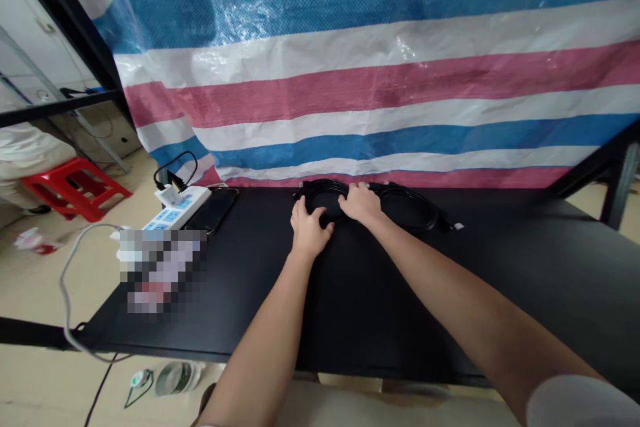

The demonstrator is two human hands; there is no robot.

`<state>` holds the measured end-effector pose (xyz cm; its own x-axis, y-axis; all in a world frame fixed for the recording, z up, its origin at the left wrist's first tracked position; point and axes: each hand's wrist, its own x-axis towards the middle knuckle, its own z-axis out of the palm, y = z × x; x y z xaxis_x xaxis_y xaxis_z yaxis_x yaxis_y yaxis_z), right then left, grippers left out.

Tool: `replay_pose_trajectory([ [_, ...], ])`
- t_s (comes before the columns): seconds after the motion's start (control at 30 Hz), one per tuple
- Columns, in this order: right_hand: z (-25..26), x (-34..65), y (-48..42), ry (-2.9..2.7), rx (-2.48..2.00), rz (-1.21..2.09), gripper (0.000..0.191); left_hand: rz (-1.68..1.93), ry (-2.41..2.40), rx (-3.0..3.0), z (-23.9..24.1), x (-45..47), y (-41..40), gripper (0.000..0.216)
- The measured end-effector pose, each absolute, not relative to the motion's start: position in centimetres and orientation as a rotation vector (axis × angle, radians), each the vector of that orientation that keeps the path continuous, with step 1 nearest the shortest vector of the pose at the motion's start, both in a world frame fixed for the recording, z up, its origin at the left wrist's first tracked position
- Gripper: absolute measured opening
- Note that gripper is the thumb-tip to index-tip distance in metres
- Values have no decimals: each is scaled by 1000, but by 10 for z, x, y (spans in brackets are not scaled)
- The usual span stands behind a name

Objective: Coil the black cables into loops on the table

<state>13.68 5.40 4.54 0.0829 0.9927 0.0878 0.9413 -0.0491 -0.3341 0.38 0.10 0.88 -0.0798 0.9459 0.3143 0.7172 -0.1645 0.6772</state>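
1. Far left: a red plastic stool (75, 188) stands on the beige floor (35, 287), well apart from the work surface.
2. A grey cord (64, 287) loops down over the near left corner of the black tabletop (450, 293).
3. A white power strip (175, 211) with blue switches lies at the tabletop's back left. A black plug with a looped cord (173, 170) sits at its end, and the small white label (170, 197) on it is too small to read.
4. A dark smartphone (213, 209) lies just beside the strip. In front, a pixelated object (160, 271) is blurred beyond identifying.
5. Center: the left hand (310, 230), open and fingers curved, rests on the near edge of a coiled black cable (405, 207).
6. The right hand (363, 205), also open and palm down, lies across the coil's top. Whether either hand grips cannot be told.
7. The coil lies flat at the back edge, a small white tag (457, 227) at its right end.
8. Behind, a blue, white and pink striped tarpaulin (380, 73) hangs.
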Motion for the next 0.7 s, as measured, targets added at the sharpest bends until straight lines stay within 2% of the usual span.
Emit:
replay_pose_trajectory([
  [0.07, 40, 137, 52, -1978, -2020, 202, 51, 1114, 1773, 1933, 7, 2, 2, 21],
  [0.23, 22, 140, 48, -2108, -1858, 217, 61, 1153, 1738, 1879, 6, 0, 3, 20],
  [0.43, 24, 145, 43, -2039, -1875, 216, 49, 1198, 1765, 1720, 7, 1, 4, 26],
  [0.7, 32, 151, 39, -2296, -1808, 205, 43, 1032, 1578, 2033, 4, 1, 3, 30],
])
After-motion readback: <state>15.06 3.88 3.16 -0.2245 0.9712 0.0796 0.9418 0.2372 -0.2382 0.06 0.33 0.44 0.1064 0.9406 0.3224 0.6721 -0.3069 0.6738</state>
